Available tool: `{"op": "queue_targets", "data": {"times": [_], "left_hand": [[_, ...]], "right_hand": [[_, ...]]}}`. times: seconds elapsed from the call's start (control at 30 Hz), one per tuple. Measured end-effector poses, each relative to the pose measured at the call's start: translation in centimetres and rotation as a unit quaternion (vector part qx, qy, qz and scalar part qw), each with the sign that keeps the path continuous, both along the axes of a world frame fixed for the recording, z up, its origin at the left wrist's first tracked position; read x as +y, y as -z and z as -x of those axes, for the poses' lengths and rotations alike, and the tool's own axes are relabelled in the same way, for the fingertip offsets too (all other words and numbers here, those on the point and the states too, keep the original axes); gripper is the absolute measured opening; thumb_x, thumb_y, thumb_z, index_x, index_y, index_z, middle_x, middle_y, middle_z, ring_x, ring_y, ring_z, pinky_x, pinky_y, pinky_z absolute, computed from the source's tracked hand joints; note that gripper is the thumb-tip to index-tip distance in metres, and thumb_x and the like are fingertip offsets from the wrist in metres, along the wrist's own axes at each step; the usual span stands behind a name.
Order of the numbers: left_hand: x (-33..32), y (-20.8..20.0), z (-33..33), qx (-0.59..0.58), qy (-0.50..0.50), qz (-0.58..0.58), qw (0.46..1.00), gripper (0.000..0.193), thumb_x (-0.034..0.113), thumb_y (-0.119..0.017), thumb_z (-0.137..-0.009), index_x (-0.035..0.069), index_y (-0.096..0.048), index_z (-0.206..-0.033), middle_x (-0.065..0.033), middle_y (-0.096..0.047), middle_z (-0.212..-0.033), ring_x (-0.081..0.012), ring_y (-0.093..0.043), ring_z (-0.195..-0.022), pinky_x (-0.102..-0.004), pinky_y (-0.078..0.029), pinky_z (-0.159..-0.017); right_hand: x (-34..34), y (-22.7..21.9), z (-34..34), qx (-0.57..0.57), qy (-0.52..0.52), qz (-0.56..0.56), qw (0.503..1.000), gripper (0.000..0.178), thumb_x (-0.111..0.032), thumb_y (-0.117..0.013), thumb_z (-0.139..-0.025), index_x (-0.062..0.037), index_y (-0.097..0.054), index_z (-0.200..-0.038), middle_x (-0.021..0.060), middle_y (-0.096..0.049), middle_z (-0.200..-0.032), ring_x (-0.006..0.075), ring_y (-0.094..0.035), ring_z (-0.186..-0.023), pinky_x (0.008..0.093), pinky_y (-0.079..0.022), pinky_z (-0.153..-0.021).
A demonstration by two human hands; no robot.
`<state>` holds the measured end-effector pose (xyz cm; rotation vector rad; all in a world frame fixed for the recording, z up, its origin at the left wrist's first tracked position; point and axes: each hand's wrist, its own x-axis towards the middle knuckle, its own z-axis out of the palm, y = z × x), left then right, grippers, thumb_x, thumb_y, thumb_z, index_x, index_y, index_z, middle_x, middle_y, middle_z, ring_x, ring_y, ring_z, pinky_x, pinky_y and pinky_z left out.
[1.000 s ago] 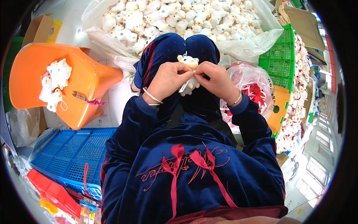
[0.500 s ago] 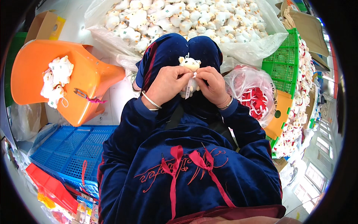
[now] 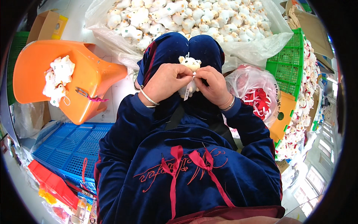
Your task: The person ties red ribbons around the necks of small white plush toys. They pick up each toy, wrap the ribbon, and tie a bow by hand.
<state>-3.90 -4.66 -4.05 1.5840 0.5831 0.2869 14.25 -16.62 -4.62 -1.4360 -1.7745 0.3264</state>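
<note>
A small cream plush animal [image 3: 190, 63] with a hanging loop on its head rests upright on my lap, between my knees. My left hand [image 3: 166, 83] and my right hand [image 3: 214, 86] meet at its neck, thumbs and forefingers pinched. Between the fingertips shows a bit of white ribbon [image 3: 194, 74], its ends mostly hidden by my fingers. Below the hands a narrow white label strip [image 3: 187, 92] hangs over the toy's body. Both hands close on the ribbon at the toy's front.
Ahead lies a clear plastic bag full of white plush toys [image 3: 209, 18]. An orange chair [image 3: 33, 74] at left bears several plush toys [image 3: 61, 71] and thread snips [image 3: 82, 92]. Right of my knees sits a bag of red-and-white pieces [image 3: 258, 104], beside a green crate [image 3: 289, 61]. A blue crate [image 3: 71, 145] stands lower left.
My fingertips have shifted slightly at the toy's neck, drawing closer together around the ribbon. The toy stays on my lap; the whole view has moved a little.
</note>
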Motion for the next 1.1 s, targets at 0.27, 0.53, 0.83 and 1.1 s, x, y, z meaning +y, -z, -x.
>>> {"op": "queue_targets", "data": {"times": [0.27, 0.53, 0.83, 1.1], "left_hand": [[-0.1, -0.2, -0.2, 0.025, 0.002, 0.005, 1.0, 0.015, 0.008, -0.07, -0.094, -0.002, -0.076, -0.103, -0.0001, -0.07, -0.079, -0.0041, -0.058, -0.067, -0.0213, -0.048, -0.06], [-0.3, -0.4, -0.2, 0.018, -0.018, 0.031, 0.999, 0.016, 0.01, -0.071, -0.089, -0.003, -0.075, -0.097, -0.0127, -0.074, -0.079, -0.016, -0.07, -0.07, -0.0288, -0.055, -0.067], [-0.5, -0.2, 0.1, 0.005, -0.034, 0.047, 0.998, 0.017, 0.011, -0.072, -0.089, -0.003, -0.075, -0.098, -0.0116, -0.074, -0.079, -0.0147, -0.07, -0.07, -0.0282, -0.055, -0.067], [0.2, -0.3, 0.2, -0.015, 0.012, -0.013, 1.0, 0.014, 0.009, -0.068, -0.095, -0.002, -0.074, -0.103, -0.0015, -0.069, -0.079, -0.0051, -0.06, -0.066, -0.0221, -0.05, -0.06]], "right_hand": [[1.0, -3.0, -1.1, -0.051, -0.081, 0.082, 0.992, 0.023, -0.002, -0.073, -0.082, -0.0017, -0.066, -0.104, 0.0135, -0.065, -0.1, 0.0334, -0.066, -0.088, 0.0391, -0.056, -0.075], [0.1, -0.9, -0.2, -0.009, -0.018, 0.036, 0.999, 0.022, 0.003, -0.073, -0.081, -0.0008, -0.063, -0.101, 0.0142, -0.065, -0.098, 0.0324, -0.066, -0.085, 0.0375, -0.055, -0.074], [0.0, 0.4, -0.4, 0.034, -0.021, -0.005, 0.999, 0.023, 0.006, -0.073, -0.082, -0.0003, -0.063, -0.102, 0.0147, -0.066, -0.098, 0.0307, -0.066, -0.082, 0.0356, -0.055, -0.071], [0.2, 0.0, -0.6, 0.027, -0.033, -0.004, 0.999, 0.021, 0.005, -0.073, -0.083, -0.0007, -0.064, -0.101, 0.0142, -0.067, -0.097, 0.0299, -0.066, -0.083, 0.0351, -0.055, -0.072]]}}
